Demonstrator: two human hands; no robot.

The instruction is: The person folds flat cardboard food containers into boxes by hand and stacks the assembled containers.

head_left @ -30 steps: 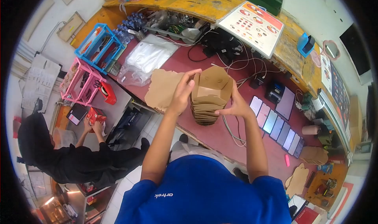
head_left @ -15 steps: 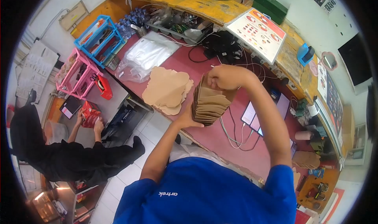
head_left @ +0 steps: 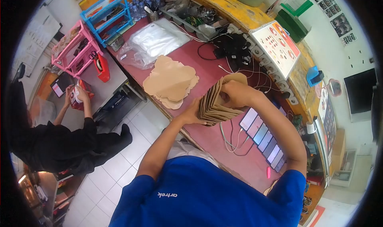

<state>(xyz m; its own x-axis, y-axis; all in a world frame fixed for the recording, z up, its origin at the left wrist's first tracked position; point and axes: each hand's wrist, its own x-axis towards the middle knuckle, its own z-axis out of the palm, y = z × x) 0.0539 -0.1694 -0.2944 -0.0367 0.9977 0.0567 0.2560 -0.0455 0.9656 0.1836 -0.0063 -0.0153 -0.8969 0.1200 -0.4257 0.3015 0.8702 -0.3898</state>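
Note:
A thick stack of folded brown paper pieces (head_left: 215,105) is held up over the red tabletop, its layers nested in a V shape. My left hand (head_left: 192,113) is closed around the stack's lower left side, with some fingers hidden by the paper. My right hand (head_left: 238,94) grips the upper right of the same stack, its fingertips curled among the sheets and partly out of sight. To the left, close to my left hand, lies a flat pile of brown paper sheets (head_left: 170,80) with wavy edges.
Clear plastic bags (head_left: 157,41) lie behind the flat pile. Several phones (head_left: 261,135) with cables rest to the right, near a pink marker (head_left: 268,172). Blue (head_left: 107,17) and pink racks (head_left: 76,49) stand at left. A co-worker in black holds a red packet (head_left: 81,94).
The stack has tilted and its layers now fan open in a V. My right hand has turned lower against it. The view has shifted, showing more phones; the co-worker's hands moved on the red packet.

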